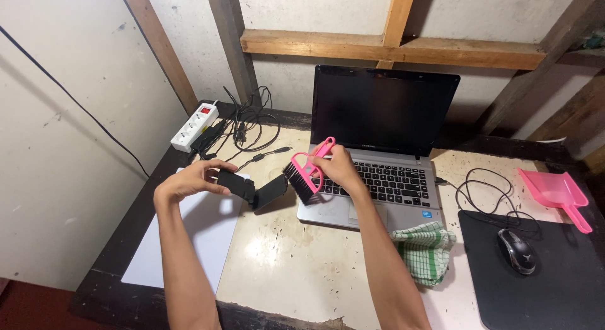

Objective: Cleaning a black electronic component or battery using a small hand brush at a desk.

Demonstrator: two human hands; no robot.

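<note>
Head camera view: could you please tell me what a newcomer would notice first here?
The pink brush in the right hand stands out at centre, its black bristles beside the black folding case held by the left hand. Behind them sits an open laptop, and a matching pink dustpan lies far right.

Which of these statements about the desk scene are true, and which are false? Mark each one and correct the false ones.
1. The right hand holds a pink brush with black bristles. True.
2. The left hand holds a green checked cloth. False: it holds a black folding object; the green checked cloth lies on the desk by the laptop.
3. The laptop's screen is dark. True.
4. The pink dustpan sits on the laptop's keyboard. False: it lies at the desk's far right.
5. The mouse rests on a black mat. True.
</note>
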